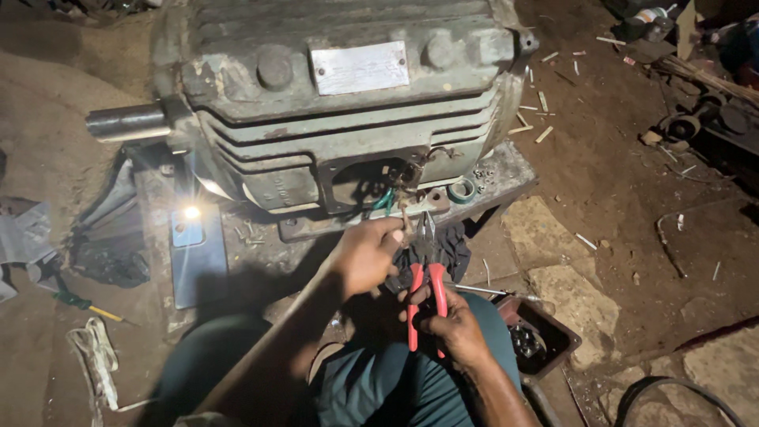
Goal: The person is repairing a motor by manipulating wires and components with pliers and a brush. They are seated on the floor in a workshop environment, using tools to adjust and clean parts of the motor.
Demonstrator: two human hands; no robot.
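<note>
A large grey electric motor [332, 103] lies on the ground, its open terminal opening [379, 178] facing me with wires [385, 202] hanging out. My left hand [365, 255] pinches a wire end just below that opening. My right hand [452, 324] grips red-handled pliers [427, 281], whose jaws point up toward the wire beside my left fingers. A dark cloth [452, 245] lies behind the pliers. My knees in teal trousers are at the bottom of the view.
The motor's shaft [126, 122] sticks out to the left. A lit phone [188, 225] lies on a metal plate at left. A roll of tape [461, 190] sits on the motor foot. A small tray of parts [538, 340] is at right, stone slabs [569, 292] beyond it.
</note>
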